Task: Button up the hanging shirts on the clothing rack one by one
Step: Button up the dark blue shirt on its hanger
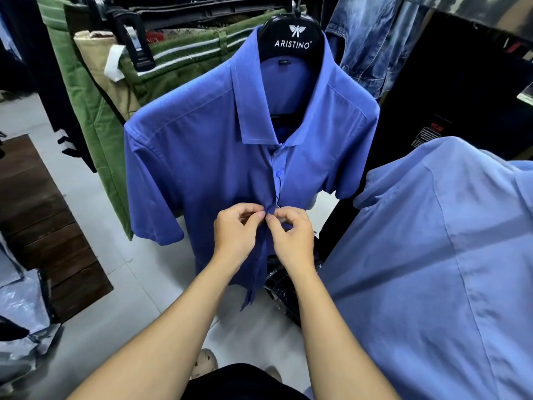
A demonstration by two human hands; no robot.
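A royal blue short-sleeved shirt [202,145] hangs facing me on a black hanger [291,39] printed ARISTINO. One button [278,172] below the collar is fastened, with a thin black tag string hanging under it. My left hand [236,235] pinches the left edge of the placket at mid-chest. My right hand [291,235] pinches the right edge at the same height, fingertips nearly meeting those of the left. The button between them is hidden by my fingers. Below my hands the front of the shirt hangs apart.
A lighter blue shirt [432,255] hangs close at the right. Green trousers [83,90] and beige trousers hang at the left, denim [372,39] at the upper right. Grey floor tiles [124,284], a dark wooden mat [43,220] and plastic bags lie at the left.
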